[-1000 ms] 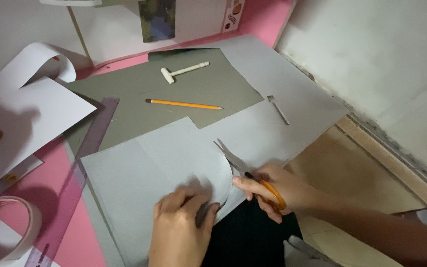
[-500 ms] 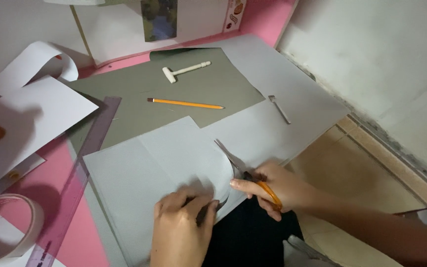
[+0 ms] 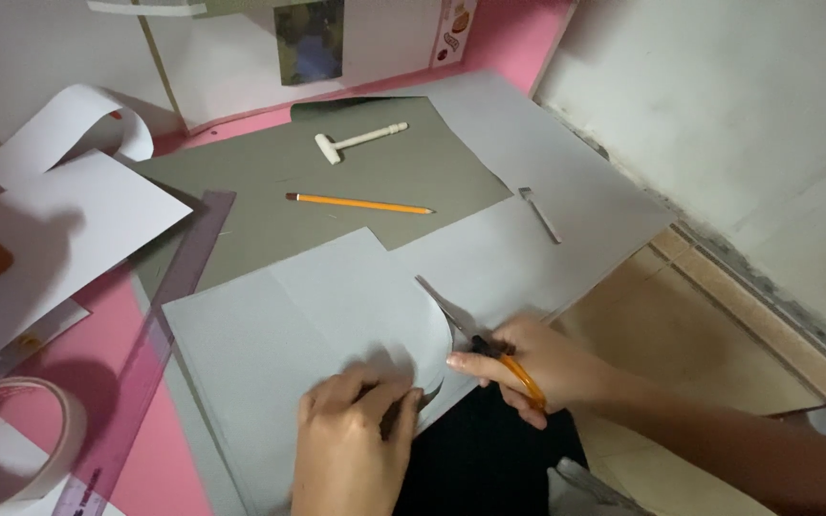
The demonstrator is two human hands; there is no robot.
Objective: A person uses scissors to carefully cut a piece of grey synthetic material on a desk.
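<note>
right hand [image 3: 528, 368] w/ scissors [image 3: 475, 334], prob. cutting paper [image 3: 317, 325]

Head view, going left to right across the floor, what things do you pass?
Tape roll → purple ruler → left hand → scissors in the right hand → bare tiles by the wall.

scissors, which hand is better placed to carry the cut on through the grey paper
Right. The right hand already holds the orange-handled scissors, blades in the grey paper; the left hand presses the sheet flat.
</note>
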